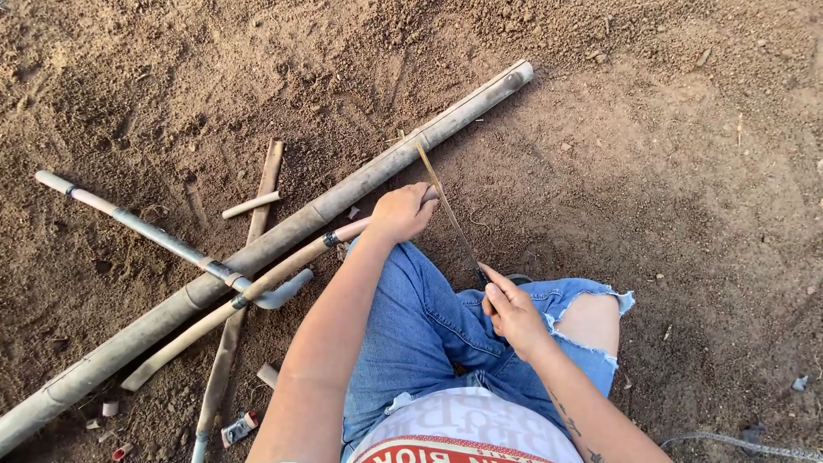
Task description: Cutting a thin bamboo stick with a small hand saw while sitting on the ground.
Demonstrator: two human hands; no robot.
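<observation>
Bamboo strip (447,210), thin and pale, held between both hands above the person's blue-jeaned knee (429,317). Long axis runs diagonally: far tip points up and left toward the big bamboo pole (283,236), near end comes down-right to the right hand (512,310). Right hand's fingers pinched narrow around what looks like a dark blade or handle at the strip's lower end; cannot tell exactly which. Left hand (401,212) curled closed, gripping the strip's middle together with the end of a thinner taped cane (257,287), or resting on it; contact is hidden. Judged step: splitting or shaving the strip lengthwise. Next move would call for steady pressure along the grain, left hand bracing, fingers kept out of the edge's path. Pole lies across bare soil (669,154), crossed by a pale taped pipe (171,244) and flat slats (257,206); small offcuts (240,427) near the bottom left.
</observation>
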